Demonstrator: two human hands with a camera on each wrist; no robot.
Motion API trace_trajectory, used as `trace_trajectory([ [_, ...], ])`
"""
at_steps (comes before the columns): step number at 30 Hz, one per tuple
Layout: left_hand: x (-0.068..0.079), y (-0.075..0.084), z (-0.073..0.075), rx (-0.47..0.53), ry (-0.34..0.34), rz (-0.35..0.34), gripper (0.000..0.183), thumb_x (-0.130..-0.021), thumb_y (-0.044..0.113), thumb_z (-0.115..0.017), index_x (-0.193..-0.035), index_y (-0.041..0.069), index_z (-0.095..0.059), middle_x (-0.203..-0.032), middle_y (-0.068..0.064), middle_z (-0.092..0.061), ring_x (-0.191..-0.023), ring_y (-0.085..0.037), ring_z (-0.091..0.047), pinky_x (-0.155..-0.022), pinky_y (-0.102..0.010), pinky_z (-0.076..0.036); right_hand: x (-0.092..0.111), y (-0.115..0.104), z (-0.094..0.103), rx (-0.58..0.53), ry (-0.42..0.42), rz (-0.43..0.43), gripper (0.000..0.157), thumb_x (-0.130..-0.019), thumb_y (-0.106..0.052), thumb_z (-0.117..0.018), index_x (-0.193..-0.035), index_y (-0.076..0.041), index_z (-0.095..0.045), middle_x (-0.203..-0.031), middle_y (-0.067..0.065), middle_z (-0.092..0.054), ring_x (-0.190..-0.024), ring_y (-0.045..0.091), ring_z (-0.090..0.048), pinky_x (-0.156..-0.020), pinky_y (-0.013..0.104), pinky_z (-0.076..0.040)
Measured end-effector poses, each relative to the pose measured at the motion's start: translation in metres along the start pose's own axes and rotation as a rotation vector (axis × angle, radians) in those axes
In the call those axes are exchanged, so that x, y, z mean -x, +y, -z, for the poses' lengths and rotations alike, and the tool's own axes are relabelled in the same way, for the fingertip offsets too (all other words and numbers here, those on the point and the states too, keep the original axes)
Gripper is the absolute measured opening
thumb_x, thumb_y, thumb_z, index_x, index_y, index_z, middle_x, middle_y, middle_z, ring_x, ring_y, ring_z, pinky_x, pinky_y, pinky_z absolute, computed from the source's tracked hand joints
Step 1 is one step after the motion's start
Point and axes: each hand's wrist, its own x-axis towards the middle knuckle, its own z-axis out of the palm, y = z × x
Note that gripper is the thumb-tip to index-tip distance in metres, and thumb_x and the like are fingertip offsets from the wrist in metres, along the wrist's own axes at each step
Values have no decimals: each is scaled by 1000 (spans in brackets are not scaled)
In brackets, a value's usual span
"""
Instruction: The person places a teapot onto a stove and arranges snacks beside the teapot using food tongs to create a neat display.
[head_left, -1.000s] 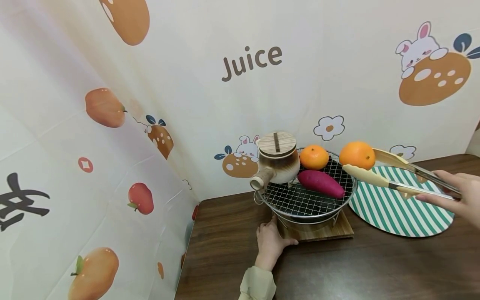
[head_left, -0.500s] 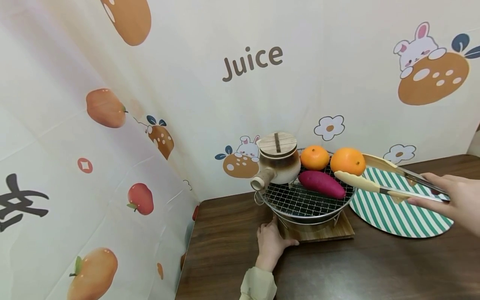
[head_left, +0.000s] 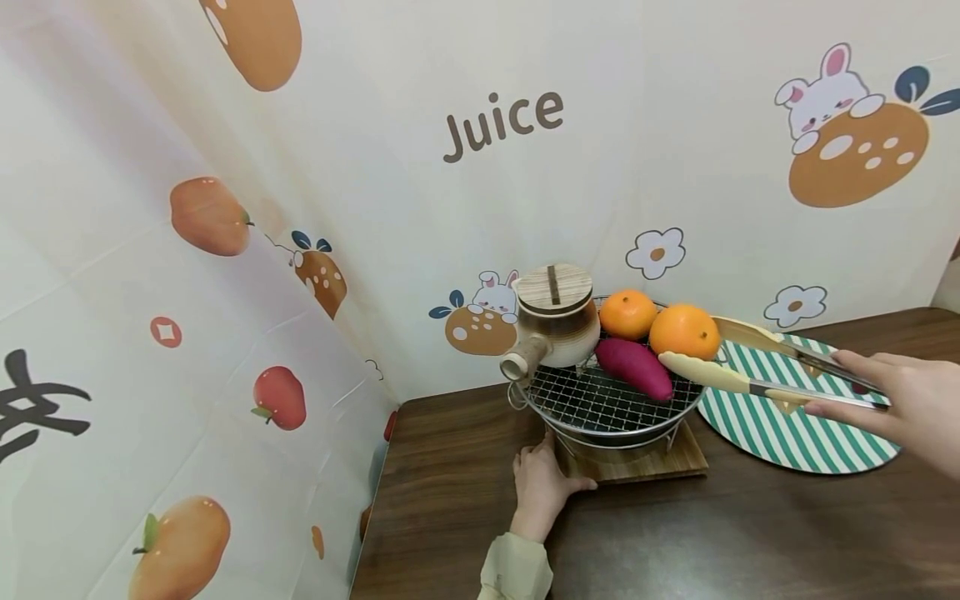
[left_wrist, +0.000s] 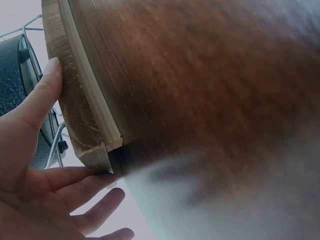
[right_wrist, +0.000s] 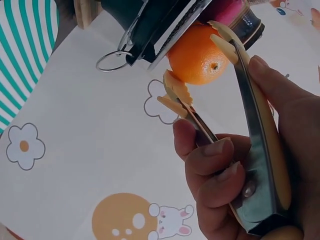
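My left hand point(head_left: 542, 485) holds the near left corner of a wooden board point(left_wrist: 82, 110) under a round tabletop grill. In the left wrist view its thumb lies along one side and fingers meet the corner. My right hand point(head_left: 907, 408) grips metal tongs point(head_left: 795, 392) with cream scalloped tips. Between those tips is an orange point(head_left: 684, 332), at the right of the grill's wire rack point(head_left: 581, 408). The orange is beside a mandarin point(head_left: 627, 315) and a purple sweet potato point(head_left: 633, 367), both on the rack. A clay teapot point(head_left: 566, 333) with a wooden lid stands at the rack's left.
A green-and-white striped oval mat point(head_left: 817, 442) lies right of the grill, partly beneath the tongs. The brown wooden table point(head_left: 720, 542) reaches back to a printed cloth point(head_left: 375, 208) behind and at the left. A metal ring point(right_wrist: 114, 61) hangs from the grill's side.
The right hand has moved left and slightly down with the tongs, bringing the orange over the rack's right side. The sweet potato's right end has shifted left. The left hand stays put.
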Motion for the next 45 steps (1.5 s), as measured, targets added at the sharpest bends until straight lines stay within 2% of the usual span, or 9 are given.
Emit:
trace_trajectory([
  [6, -1, 0, 1, -3, 1, -3, 100, -50, 56, -89, -131, 7, -59, -107, -9, -73, -92, -27, -61, -89, -45, -46, 1, -3, 2, 27, -21, -1, 107, -67, -79, -60, -119, 15, -56, -93, 34, -62, -62, 31, -60, -57, 43, -49],
  [12, -1, 0, 3, -22, 3, -4, 100, -49, 57, -88, -131, 7, -59, -107, -8, -73, -92, -27, -61, -89, -45, -46, 2, -5, 4, 6, 38, 31, 107, -66, -78, -61, -116, 16, -58, -82, 28, -63, -54, 22, -53, -48, 33, -42],
  [16, -2, 0, 2, -28, 9, -6, 100, -49, 57, -88, -131, 7, -59, -106, -8, -73, -91, -27, -61, -88, -45, -47, 1, -5, 4, 3, 58, 43, 106, -66, -79, -60, -114, 15, -59, -78, 24, -63, -52, 20, -50, -47, 31, -40],
  [21, -2, -1, 2, -19, 9, -7, 100, -49, 56, -88, -131, 7, -59, -106, -8, -73, -92, -27, -62, -89, -46, -46, -1, -5, 5, 4, -1, 27, 106, -68, -77, -61, -118, 16, -56, -81, 24, -62, -55, 22, -53, -49, 34, -43],
  [24, -2, 0, 1, -15, 4, -4, 100, -50, 56, -89, -131, 7, -59, -107, -9, -73, -93, -27, -62, -91, -47, -46, -4, -3, 3, 19, -64, -2, 108, -68, -76, -62, -121, 17, -53, -88, 28, -62, -61, 28, -59, -54, 40, -48],
  [29, -2, 0, 1, -19, 7, -4, 99, -50, 56, -89, -131, 7, -59, -107, -8, -73, -93, -27, -62, -91, -46, -46, -9, 1, -3, 43, -91, -37, 108, -68, -77, -63, -121, 17, -52, -93, 30, -61, -68, 36, -62, -57, 44, -50],
  [34, -2, -1, 0, -30, 4, -4, 99, -50, 57, -88, -131, 8, -59, -107, -8, -73, -92, -26, -62, -89, -45, -47, -10, 3, -6, 41, -95, -24, 106, -70, -76, -62, -123, 16, -51, -96, 31, -61, -68, 36, -62, -53, 41, -47],
  [39, -2, -2, -2, -31, 5, -4, 100, -49, 58, -88, -131, 8, -59, -107, -8, -73, -92, -26, -62, -89, -45, -46, -10, 1, -3, 51, -94, 1, 104, -71, -75, -62, -124, 14, -52, -94, 27, -63, -62, 28, -60, -47, 32, -39],
  [45, -1, -3, -4, -24, 2, -7, 101, -49, 58, -88, -132, 8, -59, -107, -7, -73, -92, -26, -61, -89, -44, -46, -9, -1, 0, 63, -105, 20, 103, -72, -75, -60, -126, 13, -53, -93, 25, -65, -60, 22, -56, -47, 29, -35],
])
